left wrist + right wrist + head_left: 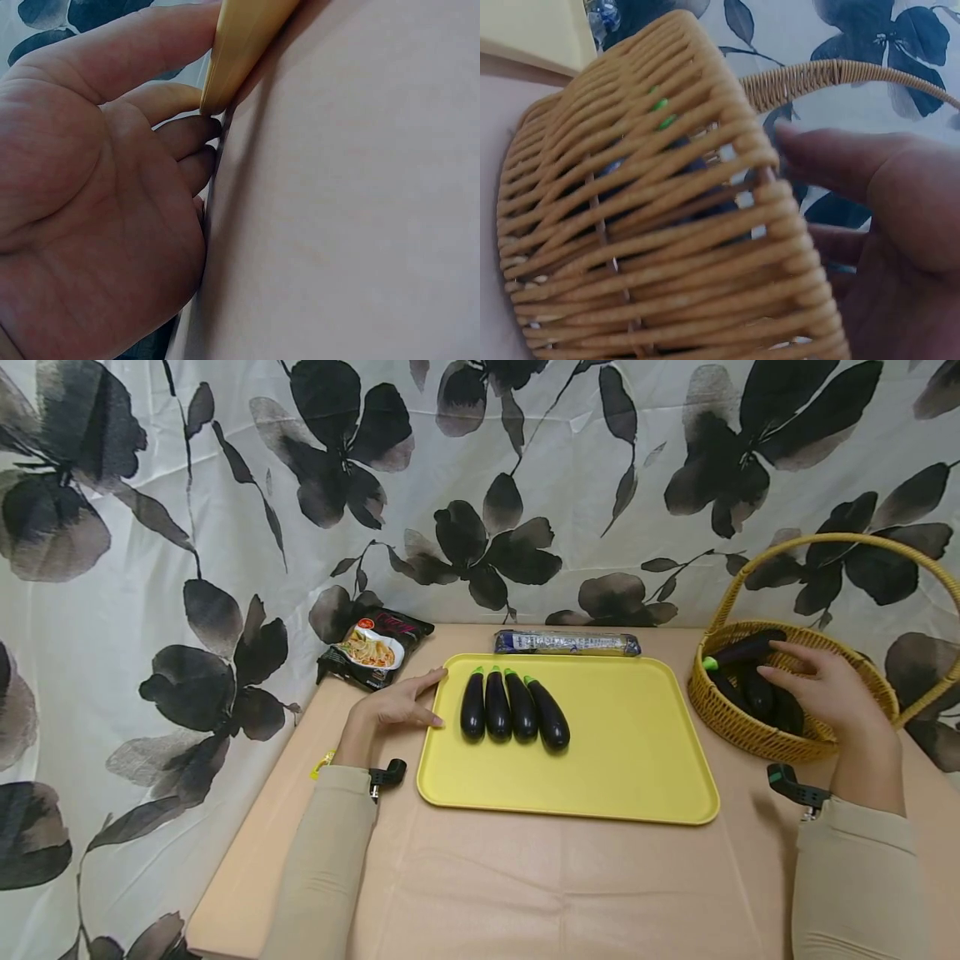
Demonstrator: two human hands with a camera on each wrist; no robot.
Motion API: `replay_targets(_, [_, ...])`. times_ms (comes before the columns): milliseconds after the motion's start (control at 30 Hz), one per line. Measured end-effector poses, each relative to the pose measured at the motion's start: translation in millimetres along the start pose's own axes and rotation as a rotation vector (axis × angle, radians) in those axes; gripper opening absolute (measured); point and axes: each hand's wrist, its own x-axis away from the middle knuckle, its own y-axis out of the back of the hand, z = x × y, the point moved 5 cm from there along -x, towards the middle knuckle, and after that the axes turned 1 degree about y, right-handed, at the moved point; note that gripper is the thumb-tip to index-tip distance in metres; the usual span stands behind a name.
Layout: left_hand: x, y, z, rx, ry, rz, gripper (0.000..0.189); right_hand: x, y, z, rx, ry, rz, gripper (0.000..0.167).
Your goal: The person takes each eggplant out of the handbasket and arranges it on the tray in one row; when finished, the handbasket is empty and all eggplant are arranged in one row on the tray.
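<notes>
My left hand (397, 703) is at the left edge of a yellow tray (637, 768), thumb and index finger spread and touching its rim. In the left wrist view its other fingers (196, 142) are by the tabletop. Several glossy dark eggplants (521, 710) lie side by side on the tray, green stem ends away from me. At the right, my right hand (832, 685) reaches into a wicker basket (738, 731) of eggplants. Its fingertips are at the blunt end of the uppermost eggplant (742, 650); a firm hold is not visible. The basket wall hides much in the right wrist view.
A black noodle packet (375, 647) lies beyond the tray's left corner. A long blue and gold packet (566, 643) lies along its far edge. The basket's tall handle (832, 537) arches over the right side. A floral cloth (465, 468) hangs behind the table.
</notes>
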Motion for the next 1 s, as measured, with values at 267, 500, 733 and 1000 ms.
replay_targets(267, [-0.2, -0.2, -0.6, -0.003, -0.001, 0.006, 0.114, 4.9, -2, -22, 0.004, -0.115, 0.071, 0.083])
replay_targets(500, [0.0, -1.0, -1.3, 0.008, -0.003, 0.006, 0.115, 3.6, -6, -30, 0.036, -0.123, 0.169, 0.086])
replay_targets(733, [-0.1, -0.8, -1.7, 0.004, 0.009, 0.005, 0.114, -1.0, -13, -34, 0.078, -0.123, 0.25, 0.087])
replay_targets(1000, [0.8, -0.4, -3.3, 0.002, -0.003, 0.004, 0.114, -2.2, -14, -36, 0.1, -0.122, 0.26, 0.085])
